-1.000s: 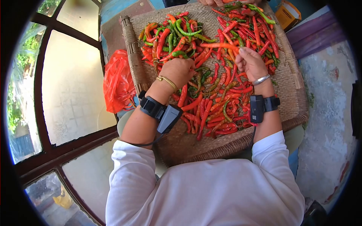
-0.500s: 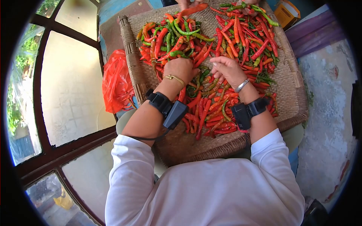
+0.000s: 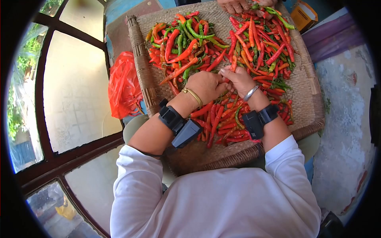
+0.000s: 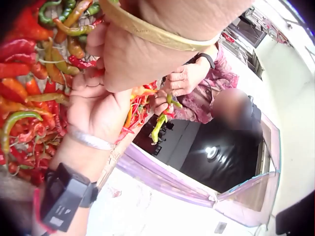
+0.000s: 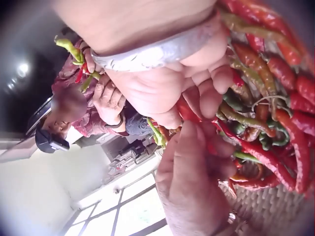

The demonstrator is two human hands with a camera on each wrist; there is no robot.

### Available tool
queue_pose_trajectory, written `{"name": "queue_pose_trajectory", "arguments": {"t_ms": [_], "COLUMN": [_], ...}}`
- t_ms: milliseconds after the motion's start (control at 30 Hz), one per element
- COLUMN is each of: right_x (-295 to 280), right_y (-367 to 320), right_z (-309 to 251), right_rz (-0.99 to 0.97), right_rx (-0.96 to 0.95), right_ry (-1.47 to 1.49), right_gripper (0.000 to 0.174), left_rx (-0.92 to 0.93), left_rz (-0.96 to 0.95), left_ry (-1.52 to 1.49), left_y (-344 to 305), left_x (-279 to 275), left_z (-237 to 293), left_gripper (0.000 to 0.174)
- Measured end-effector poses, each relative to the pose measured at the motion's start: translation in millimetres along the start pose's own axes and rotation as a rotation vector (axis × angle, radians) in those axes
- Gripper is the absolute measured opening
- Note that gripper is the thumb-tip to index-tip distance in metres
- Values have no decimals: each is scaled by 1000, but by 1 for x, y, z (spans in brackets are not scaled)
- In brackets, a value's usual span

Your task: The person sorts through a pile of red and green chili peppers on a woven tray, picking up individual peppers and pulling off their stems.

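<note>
Both hands meet over the middle of a woven tray (image 3: 305,85). A red chili pepper (image 3: 233,63) is in my right hand (image 3: 241,82), its end sticking up past the thumb. Beside it my left hand (image 3: 204,86) pinches the same pepper's lower part, with fingertips touching the right hand's fingers. In the right wrist view the red pepper (image 5: 187,111) shows between the two hands, partly hidden by fingers. Under the hands lies a heap of mostly red chili peppers (image 3: 216,119), with some green and brownish ones among them.
A mixed red and green pile (image 3: 174,43) lies at the tray's back left, a mostly red pile (image 3: 266,39) at the back right. Across the tray are another person's hands (image 3: 234,6). A red plastic bag (image 3: 124,85) sits left, an orange box (image 3: 303,16) back right.
My right hand let go of an orange-red pepper, came left to my left hand, and now grips a red one. Another orange-red pepper has landed on the back-left pile from the far side.
</note>
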State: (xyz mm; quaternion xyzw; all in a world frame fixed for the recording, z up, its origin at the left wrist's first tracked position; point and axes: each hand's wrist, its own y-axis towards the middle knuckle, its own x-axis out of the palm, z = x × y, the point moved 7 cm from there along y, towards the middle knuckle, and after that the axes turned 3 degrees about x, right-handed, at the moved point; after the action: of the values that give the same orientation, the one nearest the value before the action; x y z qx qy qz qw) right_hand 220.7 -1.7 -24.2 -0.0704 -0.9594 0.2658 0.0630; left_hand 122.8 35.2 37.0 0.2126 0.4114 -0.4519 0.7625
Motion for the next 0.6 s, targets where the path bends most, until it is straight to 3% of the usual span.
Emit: {"name": "queue_pose_trajectory", "arguments": {"t_ms": [67,133,200,233,267,333,400,467,600], "right_x": [-6,-23,-42,-58,-76,-87,-76,-54,-31], "right_y": [-5,-8,-11,-10,-11,-15,-10,-4,-4], "right_z": [-11,-29,-48,-54,-48,-39,-24,-18,-21], "right_rz": [23,105,133,137,288,437,386,194,111], "right_rx": [30,-97,-352,-446,-456,-418,-270,-183,-183], "right_ry": [-147,-158,495,591,695,715,613,490,301], "right_gripper": [27,25,25,30,33,32,31,28,27], "left_rx": [-52,-86,-106,-72,-37,-51,-62,-162,-217], "left_rz": [-20,-17,5,67,131,74,13,-82,-109], "left_ry": [71,279,284,298,312,353,393,383,411], "left_y": [-3,-2,-1,1,3,8,11,12,16], "left_x": [-6,-14,-12,-10,-8,-1,3,2,7], "left_z": [-2,-12,-21,-24,-26,-28,-26,-28,-41], "left_gripper": [26,25,26,26,27,27,27,19,16]}}
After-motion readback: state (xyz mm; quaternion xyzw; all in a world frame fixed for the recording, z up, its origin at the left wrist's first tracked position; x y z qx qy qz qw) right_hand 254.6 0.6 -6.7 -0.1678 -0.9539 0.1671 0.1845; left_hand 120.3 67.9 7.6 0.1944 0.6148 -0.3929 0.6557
